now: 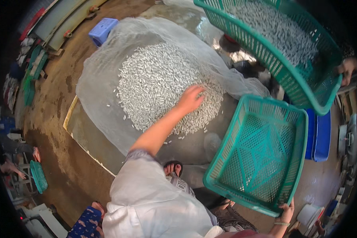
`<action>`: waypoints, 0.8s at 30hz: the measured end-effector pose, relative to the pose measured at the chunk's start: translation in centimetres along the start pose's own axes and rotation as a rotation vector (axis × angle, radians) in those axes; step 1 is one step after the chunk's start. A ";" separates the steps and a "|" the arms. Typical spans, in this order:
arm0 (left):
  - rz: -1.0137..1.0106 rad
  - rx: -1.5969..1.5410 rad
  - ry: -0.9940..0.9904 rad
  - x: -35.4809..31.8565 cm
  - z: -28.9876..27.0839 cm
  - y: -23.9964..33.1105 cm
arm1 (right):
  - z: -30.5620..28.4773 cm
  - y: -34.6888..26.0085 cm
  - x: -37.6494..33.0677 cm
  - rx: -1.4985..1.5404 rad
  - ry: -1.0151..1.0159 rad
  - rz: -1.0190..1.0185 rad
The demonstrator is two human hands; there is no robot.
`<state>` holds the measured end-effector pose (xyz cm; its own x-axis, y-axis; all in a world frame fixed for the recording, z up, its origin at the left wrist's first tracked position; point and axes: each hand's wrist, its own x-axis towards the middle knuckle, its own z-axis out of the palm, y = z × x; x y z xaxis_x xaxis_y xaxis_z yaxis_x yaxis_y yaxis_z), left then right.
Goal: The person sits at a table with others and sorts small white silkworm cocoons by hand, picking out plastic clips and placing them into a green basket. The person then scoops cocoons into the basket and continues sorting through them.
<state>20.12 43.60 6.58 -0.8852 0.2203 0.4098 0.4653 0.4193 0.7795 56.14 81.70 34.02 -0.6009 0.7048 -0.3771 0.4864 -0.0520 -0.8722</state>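
A broad heap of small silvery-white cylindrical pieces point(154, 79) lies on a translucent mesh sheet point(103, 99). My left hand point(191, 99) reaches over it, palm down, fingers spread against the pieces on its right side. At the lower right, my right hand point(285, 210) grips the near rim of a green plastic basket point(250, 154), with its fingers partly hidden by the rim. The basket is tilted and its lattice bottom is bare. Above it, another person's hand point(347, 71) holds a bigger green basket point(261, 45) partly filled with similar grey pieces.
A blue-purple plastic basket point(103, 31) sits on the brown wet floor beyond the sheet's left edge. Blue bins point(318, 135) stand to the right of the tilted basket. At the far left are a small green basket point(39, 177) and another person's arm. My sandalled foot point(173, 168) is below the heap.
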 end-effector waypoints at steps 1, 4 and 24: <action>-0.101 0.072 0.061 -3.0 -2.6 -0.8 | -0.5 1.1 0.3 0.066 -0.002 -0.029; -0.311 0.235 0.270 -10.7 -9.3 -2.6 | -0.7 0.9 0.4 0.006 -0.047 -0.059; -0.703 0.182 0.225 -11.1 -21.4 20.0 | -3.5 -15.1 2.0 -0.177 0.012 0.627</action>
<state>39.20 30.65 27.76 -0.9427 -0.3294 -0.0529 -0.2333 0.5377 0.8102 49.85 86.39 47.52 -0.1623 0.5866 -0.7935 0.8404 -0.3392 -0.4227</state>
